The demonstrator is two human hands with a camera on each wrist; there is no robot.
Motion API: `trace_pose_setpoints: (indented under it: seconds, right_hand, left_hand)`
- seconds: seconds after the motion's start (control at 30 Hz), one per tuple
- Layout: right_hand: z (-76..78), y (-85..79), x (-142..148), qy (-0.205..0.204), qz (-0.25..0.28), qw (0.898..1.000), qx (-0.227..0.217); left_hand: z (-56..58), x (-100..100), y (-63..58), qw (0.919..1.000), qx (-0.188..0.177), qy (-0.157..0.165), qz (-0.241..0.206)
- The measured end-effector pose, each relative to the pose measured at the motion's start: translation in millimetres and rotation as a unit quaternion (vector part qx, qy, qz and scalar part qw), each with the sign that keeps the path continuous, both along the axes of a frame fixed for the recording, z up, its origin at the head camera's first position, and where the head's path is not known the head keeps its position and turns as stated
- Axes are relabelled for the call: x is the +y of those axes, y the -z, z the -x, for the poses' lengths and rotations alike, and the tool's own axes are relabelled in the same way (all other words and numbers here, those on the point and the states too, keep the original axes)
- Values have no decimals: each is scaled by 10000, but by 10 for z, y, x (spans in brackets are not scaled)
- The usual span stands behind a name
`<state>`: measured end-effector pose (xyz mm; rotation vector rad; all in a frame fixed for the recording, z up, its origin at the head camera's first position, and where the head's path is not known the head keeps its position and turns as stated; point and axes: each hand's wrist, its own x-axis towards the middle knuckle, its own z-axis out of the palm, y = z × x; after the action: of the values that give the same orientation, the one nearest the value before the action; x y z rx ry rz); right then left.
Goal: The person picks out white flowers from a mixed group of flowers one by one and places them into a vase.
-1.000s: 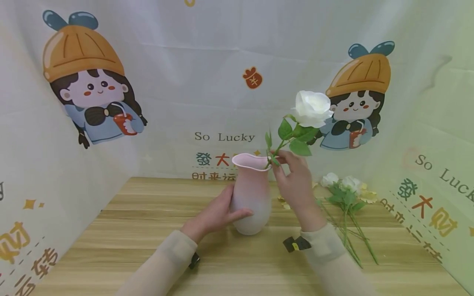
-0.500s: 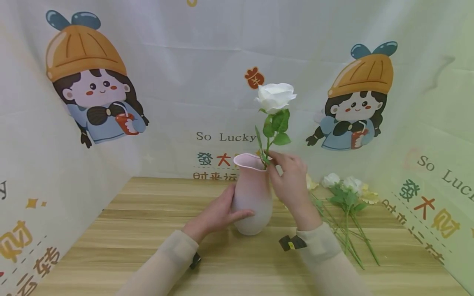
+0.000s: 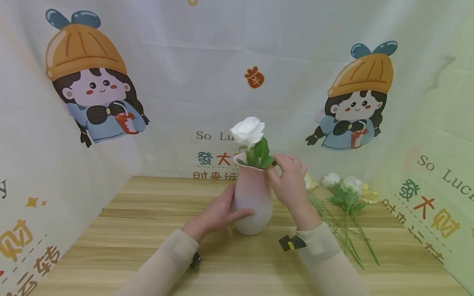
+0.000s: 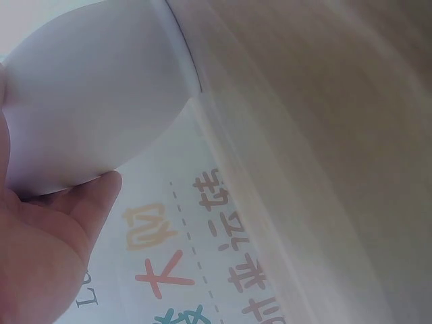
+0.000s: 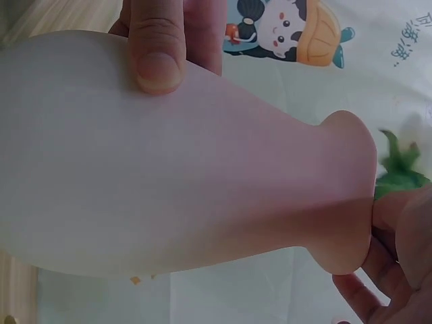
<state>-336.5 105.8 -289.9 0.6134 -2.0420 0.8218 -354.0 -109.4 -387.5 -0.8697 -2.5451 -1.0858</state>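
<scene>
A tall vase (image 3: 252, 201), pink at the mouth and fading to white, stands on the table in the head view. My left hand (image 3: 216, 209) holds its body from the left, thumb across the front; in the left wrist view those fingers (image 4: 98, 202) lie along the white side. One white rose (image 3: 249, 130) stands in the vase mouth, its green leaves (image 3: 259, 154) at the rim and its stem hidden inside. Beside the rim on the right is my right hand (image 3: 290, 181), fingers loosely bent. In the right wrist view its fingers (image 5: 398, 216) touch the flared rim, with no stem visible between them.
Several more flowers, white roses (image 3: 349, 185) and yellow blooms (image 3: 369, 194), lie on the wooden table (image 3: 122, 230) at the right, stems toward the front. A printed cloth backdrop (image 3: 177, 82) encloses the back and sides.
The white rose first swung from a rightward lean to upright, then dropped deeper into the vase and tilted left. My right hand stays beside the rim; the left keeps its hold.
</scene>
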Motion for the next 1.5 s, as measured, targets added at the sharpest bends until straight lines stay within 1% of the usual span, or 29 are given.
trace_pose_setpoints:
  seconds: [0.17,0.47,0.67,0.73,0.9,1.03,1.23,1.37,1.5]
  right_hand:
    - [-12,-7,-8,-134,15,9999,77]
    - [-18,-18,-1,-180,29,9998,126]
    - [12,-22,47,-364,90,9984,421]
    - [26,-18,73,-394,86,9982,433]
    - [7,-26,121,-372,78,9991,204]
    - [-11,-21,179,-412,4,9990,149]
    - [2,27,393,-359,-49,9992,-139]
    - [29,94,558,-205,-255,9992,-226]
    - [68,165,679,-77,-547,9984,-140]
  left_hand:
    - [-3,-4,-15,10000,2,25,31]
    - [-7,1,-19,9999,93,98,-14]
    - [-9,-6,-8,9999,114,78,-5]
    - [-12,-6,-11,9999,124,53,15]
    - [-23,-8,-18,9999,118,25,63]
    - [-23,-11,-17,10000,60,21,65]
    - [-20,-7,-19,9999,84,-21,101]
    - [-28,-6,-23,9999,-8,-56,112]
    - [-38,-8,-26,9998,-60,-108,130]
